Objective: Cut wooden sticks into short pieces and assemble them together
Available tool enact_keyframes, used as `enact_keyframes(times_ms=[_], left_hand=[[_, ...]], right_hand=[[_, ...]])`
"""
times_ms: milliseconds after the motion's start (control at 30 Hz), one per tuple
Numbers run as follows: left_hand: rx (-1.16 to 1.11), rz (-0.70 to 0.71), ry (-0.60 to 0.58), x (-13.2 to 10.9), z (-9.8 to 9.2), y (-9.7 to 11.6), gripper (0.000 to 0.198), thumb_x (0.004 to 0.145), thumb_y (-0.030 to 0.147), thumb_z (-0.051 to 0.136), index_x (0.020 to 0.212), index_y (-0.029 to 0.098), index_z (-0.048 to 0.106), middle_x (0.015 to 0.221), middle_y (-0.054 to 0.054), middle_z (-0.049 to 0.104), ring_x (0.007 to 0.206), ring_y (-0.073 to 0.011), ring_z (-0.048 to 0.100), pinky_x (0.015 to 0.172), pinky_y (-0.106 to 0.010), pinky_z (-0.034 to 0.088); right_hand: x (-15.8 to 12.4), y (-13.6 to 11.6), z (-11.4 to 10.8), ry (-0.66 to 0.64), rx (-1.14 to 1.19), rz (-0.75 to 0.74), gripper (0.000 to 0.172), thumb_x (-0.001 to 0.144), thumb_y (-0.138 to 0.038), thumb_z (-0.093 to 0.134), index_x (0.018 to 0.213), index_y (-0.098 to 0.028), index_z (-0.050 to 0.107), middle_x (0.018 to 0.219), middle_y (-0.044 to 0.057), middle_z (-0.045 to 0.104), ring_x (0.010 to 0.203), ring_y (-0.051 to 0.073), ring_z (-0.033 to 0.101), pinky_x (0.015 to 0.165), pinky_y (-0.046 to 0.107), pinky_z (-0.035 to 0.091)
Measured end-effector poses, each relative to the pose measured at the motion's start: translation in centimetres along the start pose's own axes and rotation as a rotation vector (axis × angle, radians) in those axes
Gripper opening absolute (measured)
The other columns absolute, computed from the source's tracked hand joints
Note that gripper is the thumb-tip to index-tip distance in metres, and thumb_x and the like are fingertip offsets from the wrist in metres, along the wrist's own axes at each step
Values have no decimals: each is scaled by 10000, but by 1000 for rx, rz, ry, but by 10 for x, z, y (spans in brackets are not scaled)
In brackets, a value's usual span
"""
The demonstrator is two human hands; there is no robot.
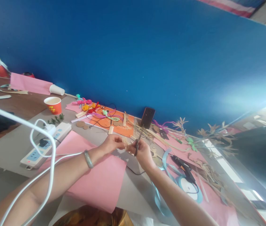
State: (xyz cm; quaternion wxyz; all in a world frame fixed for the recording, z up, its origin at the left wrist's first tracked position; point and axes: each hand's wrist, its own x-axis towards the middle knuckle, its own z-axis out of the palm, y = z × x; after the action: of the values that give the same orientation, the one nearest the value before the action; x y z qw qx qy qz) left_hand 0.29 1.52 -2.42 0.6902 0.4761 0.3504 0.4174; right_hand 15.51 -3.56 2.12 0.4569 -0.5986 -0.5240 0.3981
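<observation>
My left hand (113,143), with a pale green bangle (88,159) on its wrist, is closed in a pinch above the worktable. A pale, straw-like strip (124,141) shows at its fingertips, partly covered by the fingers. Close beside it, my right hand (144,154) grips a pair of scissors (136,147) by the dark handle, blades pointing up and away. The fingertips of both hands nearly meet. Pink paper (104,179) lies under my left forearm, and dry straw stalks (144,133) are spread behind my right hand.
A white power strip (45,146) and a looping white cable (53,147) are at left, near a red paper cup (53,106). A black glue gun (184,168) and blue ribbon (165,160) lie at right. A phone (148,117) leans against the blue wall (133,56).
</observation>
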Motion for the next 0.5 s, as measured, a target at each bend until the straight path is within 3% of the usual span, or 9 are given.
enact_keyframes(times_ms=[133,367,500], left_hand=[[87,41,19,1,-2,0,215,538,247,760,674,106,672,588,-18,627,529,-101,539,543,-225,411],[67,35,-60,-4,3,0,288,628,383,726,680,107,662,626,-43,639,574,-114,559,592,-239,424],[83,17,-26,-4,3,-1,332,626,426,726,652,106,642,577,-31,615,529,-111,544,566,-239,421]], right_hand=[[1,2,1,22,-1,33,372,576,-426,740,683,-196,468,584,21,642,491,175,611,471,278,467],[1,9,7,16,107,27,408,558,-420,767,706,-206,453,559,-27,593,491,168,613,489,283,492],[-1,9,10,11,86,54,404,571,-406,769,709,-203,448,513,-52,548,464,153,598,447,243,446]])
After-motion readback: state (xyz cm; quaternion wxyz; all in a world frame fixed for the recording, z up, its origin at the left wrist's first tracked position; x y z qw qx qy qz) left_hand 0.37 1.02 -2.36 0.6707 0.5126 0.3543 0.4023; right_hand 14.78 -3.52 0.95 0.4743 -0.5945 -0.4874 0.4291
